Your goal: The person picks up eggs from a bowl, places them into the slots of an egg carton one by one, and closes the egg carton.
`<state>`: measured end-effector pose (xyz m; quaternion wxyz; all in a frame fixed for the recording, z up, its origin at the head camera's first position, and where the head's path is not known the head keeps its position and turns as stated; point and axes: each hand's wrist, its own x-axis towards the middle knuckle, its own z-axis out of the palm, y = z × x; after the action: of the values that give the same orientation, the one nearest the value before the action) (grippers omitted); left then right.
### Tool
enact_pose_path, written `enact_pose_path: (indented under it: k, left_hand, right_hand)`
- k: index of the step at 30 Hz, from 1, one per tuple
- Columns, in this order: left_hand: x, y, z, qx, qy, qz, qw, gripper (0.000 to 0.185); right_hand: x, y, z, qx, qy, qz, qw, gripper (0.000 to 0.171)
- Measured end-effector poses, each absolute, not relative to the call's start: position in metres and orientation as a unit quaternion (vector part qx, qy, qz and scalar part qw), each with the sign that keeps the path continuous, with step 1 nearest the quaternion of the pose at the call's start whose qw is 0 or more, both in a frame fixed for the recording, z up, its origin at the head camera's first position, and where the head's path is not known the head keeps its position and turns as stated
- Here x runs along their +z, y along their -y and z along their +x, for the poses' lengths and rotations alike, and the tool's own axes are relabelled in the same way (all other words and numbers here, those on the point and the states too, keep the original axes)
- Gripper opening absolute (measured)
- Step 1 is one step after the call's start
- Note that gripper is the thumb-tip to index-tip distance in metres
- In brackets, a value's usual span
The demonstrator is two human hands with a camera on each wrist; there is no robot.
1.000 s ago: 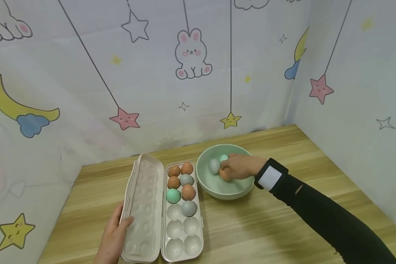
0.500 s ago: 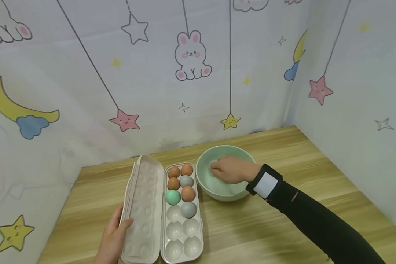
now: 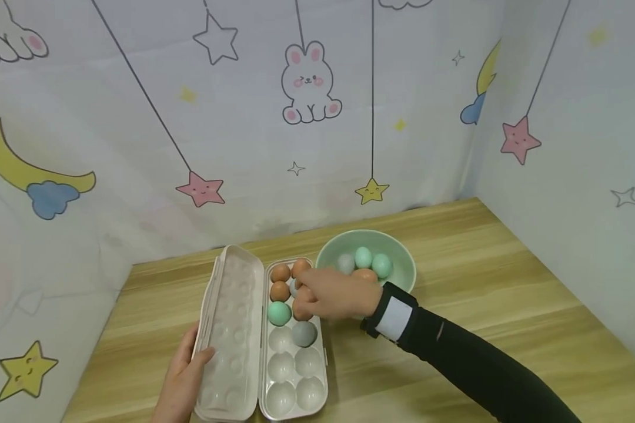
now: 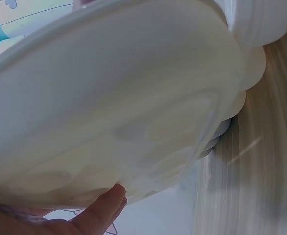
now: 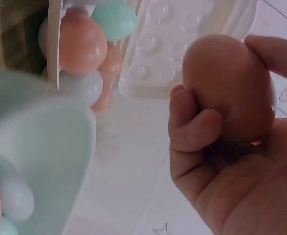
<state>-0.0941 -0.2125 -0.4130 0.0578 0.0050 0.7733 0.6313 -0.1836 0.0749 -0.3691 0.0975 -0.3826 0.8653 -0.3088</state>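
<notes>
Head view: open egg tray [image 3: 293,376] on the table [image 3: 481,282], lid [image 3: 231,335] folded out flat at 9 o'clock of the cups. Six eggs [image 3: 279,313] in the far cups: brown, grey and one green; four near cups bare. Bowl [image 3: 404,264] just beside the tray at 2 o'clock, holding two green eggs [image 3: 373,262], a pale one and a brown one.

Right hand [image 3: 334,294] over the tray's far right cups, fingers curled around a brown egg [image 5: 229,88]; in the right wrist view, egg gripped between thumb and bent fingers, tray and bowl rim behind. From the head, egg mostly hidden under the knuckles, some tray eggs covered too.

Left hand [image 3: 182,376] at 7 o'clock of the tray, thumb on the lid's near edge, fingers under its outer side. Left wrist view filled by the lid's underside, one fingertip [image 4: 107,205] against the rim.

Black sleeve [image 3: 481,370] crossing the table from 5 o'clock. Curtain [image 3: 307,88] with rabbit, stars and moons behind and at 3 o'clock.
</notes>
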Motion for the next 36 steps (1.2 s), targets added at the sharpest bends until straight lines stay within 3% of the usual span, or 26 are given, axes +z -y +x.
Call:
enact_pose_path:
  k: [5,10,15,24,36]
  left_hand:
    - [-0.418,0.212,-0.096,0.635,-0.772,0.006,0.040,0.050]
    - [-0.425,0.215,-0.097,0.641,-0.767,0.021,0.020,0.049]
    - [-0.429,0.216,-0.097,0.655,-0.754,0.039,0.011,0.045]
    - [-0.430,0.216,-0.095,0.667,-0.743,0.064,-0.006,0.043]
    - [-0.427,0.217,-0.094,0.657,-0.752,0.052,0.006,0.048]
  right_hand:
    - [-0.380,-0.055,-0.181,-0.221,-0.878,-0.423,0.025,0.015]
    - [-0.395,-0.032,-0.172,-0.110,-0.884,-0.455,-0.003,0.037]
    - [-0.410,-0.014,-0.165,-0.018,-0.892,-0.452,-0.011,0.040]
    - [-0.430,0.000,-0.160,0.035,-0.894,-0.445,-0.049,0.019]
    - [-0.445,0.009,-0.155,0.100,-0.880,-0.443,-0.136,0.023]
